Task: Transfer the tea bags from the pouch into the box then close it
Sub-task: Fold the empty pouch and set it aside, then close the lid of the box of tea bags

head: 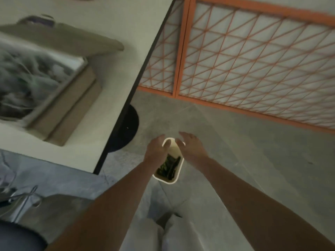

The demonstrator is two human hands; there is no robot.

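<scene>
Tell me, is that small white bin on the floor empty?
Not empty. The bin is open at the top, with dark green stuff lying in its lower part; what that is cannot be told. Both hands hover at its rim.

Dim, soft light; motion blur smears the box (36,84) at left.

A white table (112,57) carries an open cardboard box (54,98); a small white bin (178,175) stands on the grey floor (235,151).
</scene>
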